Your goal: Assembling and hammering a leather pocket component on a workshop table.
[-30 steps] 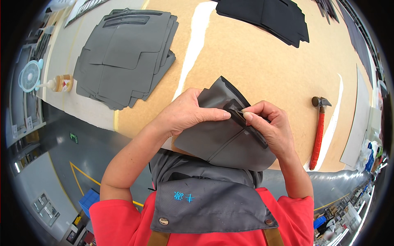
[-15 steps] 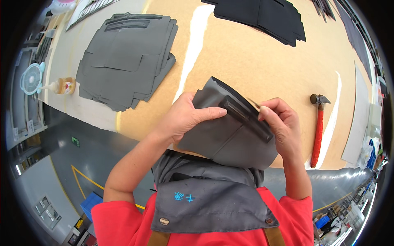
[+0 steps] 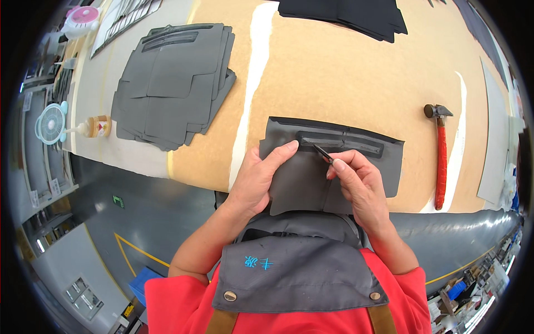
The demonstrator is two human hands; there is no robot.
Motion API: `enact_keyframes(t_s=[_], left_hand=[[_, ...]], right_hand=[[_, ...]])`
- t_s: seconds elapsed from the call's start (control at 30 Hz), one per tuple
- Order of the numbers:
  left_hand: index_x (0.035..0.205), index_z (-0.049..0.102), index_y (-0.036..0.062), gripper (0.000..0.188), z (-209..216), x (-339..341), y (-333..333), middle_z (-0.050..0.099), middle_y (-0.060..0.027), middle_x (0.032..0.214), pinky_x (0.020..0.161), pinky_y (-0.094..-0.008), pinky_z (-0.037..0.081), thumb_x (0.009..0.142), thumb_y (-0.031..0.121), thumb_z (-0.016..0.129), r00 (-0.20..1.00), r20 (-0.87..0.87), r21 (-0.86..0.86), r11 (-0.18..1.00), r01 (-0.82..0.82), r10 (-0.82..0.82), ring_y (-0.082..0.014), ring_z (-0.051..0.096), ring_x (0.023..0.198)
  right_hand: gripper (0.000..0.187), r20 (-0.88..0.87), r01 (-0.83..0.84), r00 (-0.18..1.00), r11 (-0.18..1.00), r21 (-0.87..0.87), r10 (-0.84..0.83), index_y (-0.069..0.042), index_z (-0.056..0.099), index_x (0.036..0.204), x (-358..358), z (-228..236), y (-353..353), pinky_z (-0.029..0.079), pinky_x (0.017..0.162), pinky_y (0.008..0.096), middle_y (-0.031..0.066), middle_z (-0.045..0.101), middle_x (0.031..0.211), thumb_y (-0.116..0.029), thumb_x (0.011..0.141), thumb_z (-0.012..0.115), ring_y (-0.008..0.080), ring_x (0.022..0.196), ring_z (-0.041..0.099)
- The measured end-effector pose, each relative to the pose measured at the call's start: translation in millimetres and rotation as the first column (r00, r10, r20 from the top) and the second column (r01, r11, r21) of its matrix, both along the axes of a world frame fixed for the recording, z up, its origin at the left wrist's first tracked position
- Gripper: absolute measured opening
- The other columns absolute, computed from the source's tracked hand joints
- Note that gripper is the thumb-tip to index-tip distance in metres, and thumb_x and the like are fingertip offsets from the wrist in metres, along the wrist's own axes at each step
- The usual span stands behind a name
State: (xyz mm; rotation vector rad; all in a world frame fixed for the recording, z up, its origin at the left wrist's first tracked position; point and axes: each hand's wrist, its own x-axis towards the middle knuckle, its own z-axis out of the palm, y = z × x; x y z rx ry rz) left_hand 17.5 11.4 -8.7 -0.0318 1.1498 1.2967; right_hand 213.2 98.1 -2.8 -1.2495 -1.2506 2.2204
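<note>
A grey leather-like panel (image 3: 297, 181) lies at the table's front edge, with a long dark-framed slot (image 3: 356, 143) near its far edge. My left hand (image 3: 257, 177) grips the panel's left side, thumb on top beside the slot's left end and fingers hidden beneath. Pinched in my right hand (image 3: 356, 177) is a slim, dark pointed tool (image 3: 324, 153). Its tip meets the slot's near border, a little right of my left thumb. Whether the tool is an awl or a pair of tweezers does not show clearly.
A stack of similar grey panels (image 3: 172, 83) lies at left, beside a glue bottle (image 3: 97, 127) and small fan (image 3: 51, 123). Black panels (image 3: 347, 14) are stacked at the far side. A red-handled hammer (image 3: 441, 156) lies at right. My apron touches the table's front edge.
The panel has come down from a tilted, raised position to lie flatter, facing up. My right hand has moved left from its far edge, bringing the tool's tip to the slot.
</note>
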Motion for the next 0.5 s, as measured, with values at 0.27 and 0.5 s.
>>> enact_keyframes(t_s=[0.27, 0.5], left_hand=[[0.117, 0.067, 0.0015, 0.024, 1.2, 1.9, -3.1, 0.073, -0.0072, 0.108, 0.081, -0.0289, 0.058, 0.1, 0.019, 0.069, 0.999, -0.012, 0.003, 0.999, 0.046, -0.046, -0.0133, 0.07, 0.095], [0.12, 0.066, -0.0006, 0.027, 1.9, 3.6, -6.0, 0.073, -0.0074, 0.111, 0.084, -0.0284, 0.058, 0.1, 0.018, 0.07, 0.987, -0.134, 0.052, 0.994, 0.1, -0.092, -0.0125, 0.069, 0.097]], right_hand=[[0.026, 0.064, -0.025, 0.998, 1.0, -0.012, 0.025, -0.002, 0.069, 0.115, 3.0, -0.3, 0.3, 0.044, 0.083, 0.022, -0.0005, 0.067, 0.092, -0.026, 0.105, 0.064, 0.0044, 0.088, 0.056], [0.027, 0.088, -0.062, 0.994, 0.998, 0.006, 0.061, -0.001, 0.069, 0.115, -0.4, 7.1, 4.4, 0.046, 0.085, 0.0229, 0.0008, 0.067, 0.093, -0.026, 0.105, 0.064, 0.006, 0.091, 0.059]])
